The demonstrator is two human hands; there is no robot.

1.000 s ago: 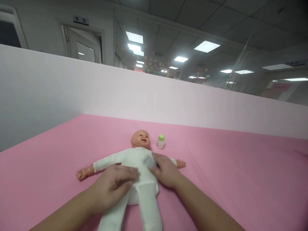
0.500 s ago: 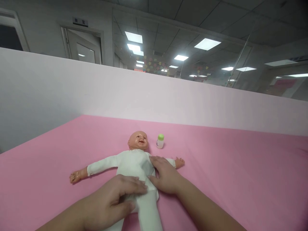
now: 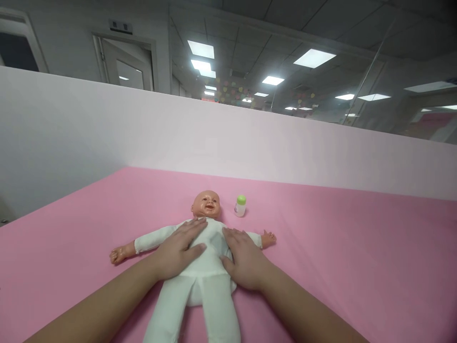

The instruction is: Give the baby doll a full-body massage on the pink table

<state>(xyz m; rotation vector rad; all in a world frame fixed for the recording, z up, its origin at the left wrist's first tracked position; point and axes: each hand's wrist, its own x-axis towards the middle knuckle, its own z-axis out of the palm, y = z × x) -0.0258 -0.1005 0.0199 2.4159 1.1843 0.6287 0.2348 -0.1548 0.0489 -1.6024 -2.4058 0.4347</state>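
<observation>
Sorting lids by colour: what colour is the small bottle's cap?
Green, on the bottle; head view.

A pink tabletop (image 3: 339,247) fills the lower half of the view, smooth and evenly coloured. Behind it stands a low partition wall (image 3: 228,143), very pale pink, which runs across the whole width and turns a corner at the left side. Above the partition the room is rather dark. A grey ceiling (image 3: 285,28) of square tiles carries several bright rectangular light panels (image 3: 314,58). At the upper left there is a grey door (image 3: 126,64) with a small sign (image 3: 120,26) over its frame. On the right a glass wall (image 3: 392,100) reflects the lights. Far behind, small coloured decorations (image 3: 232,90) hang together.
</observation>
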